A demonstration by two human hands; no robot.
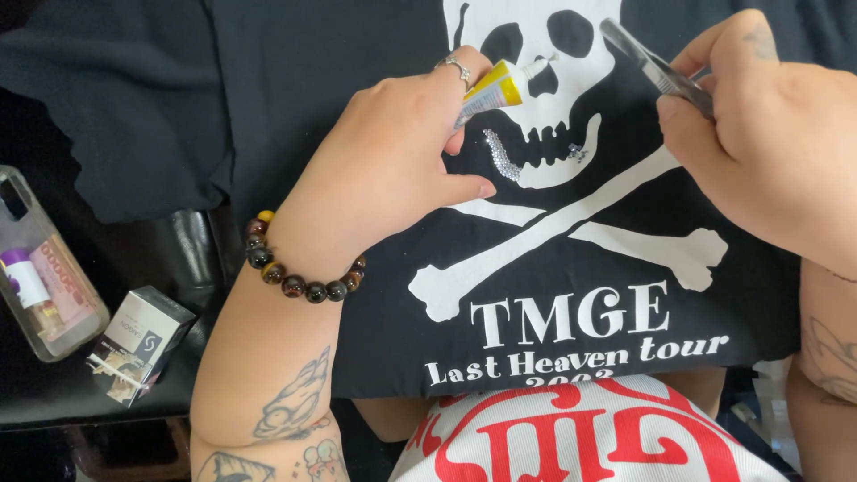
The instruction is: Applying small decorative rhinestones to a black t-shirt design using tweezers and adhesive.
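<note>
Left hand (393, 161): gripped yellow glue tube (496, 89), nozzle over the skull print (544, 80).
Right hand (768, 125): pinched metal tweezers (656, 67), above-right of the rhinestone row (503, 156).

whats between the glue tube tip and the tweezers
In the head view, only the white skull print on the black shirt lies between the glue tube and the tweezers; nothing rests there.

glue tube (496, 87): body mostly hidden inside left hand (393, 170);
tweezers (659, 70): rear end buried in right hand (768, 125);
skull print (536, 54): crown cut off at 12 o'clock
</note>
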